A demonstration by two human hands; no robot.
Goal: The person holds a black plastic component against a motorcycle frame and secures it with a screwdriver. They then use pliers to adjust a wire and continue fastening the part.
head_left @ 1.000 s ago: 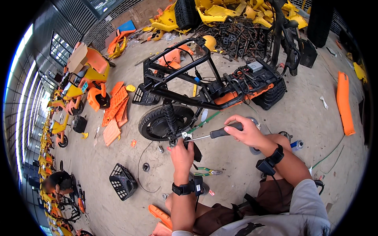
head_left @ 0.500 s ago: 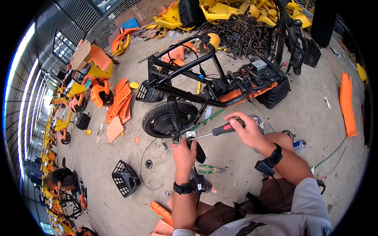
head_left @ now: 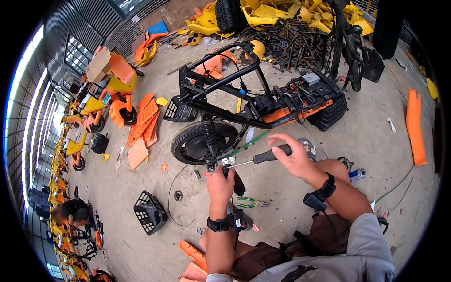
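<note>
My right hand (head_left: pixel 299 157) grips the dark handle of a screwdriver (head_left: pixel 267 156), index finger raised off it. The thin shaft points left, its tip reaching a small black part beside my left hand (head_left: pixel 220 185). Closed fingers of my left hand are around something at the lower end of the shock absorber (head_left: pixel 209 134); what they hold is mostly hidden. Just beyond is the rear wheel (head_left: pixel 183 145) of a stripped scooter with a black frame (head_left: pixel 206 103). Green-handled pliers (head_left: pixel 252 202) lie on the floor near my left wrist.
A black basket (head_left: pixel 150 212), a small sprocket (head_left: pixel 178 195) and a spray can (head_left: pixel 358 174) are on the concrete floor. Orange panels (head_left: pixel 141 122) lie left, a long orange piece (head_left: pixel 415 127) right. Another person (head_left: pixel 75 211) works at far left beside rows of scooters.
The screwdriver handle has turned, its red patch now out of sight. My right hand has shifted very slightly; my left hand stays in place.
</note>
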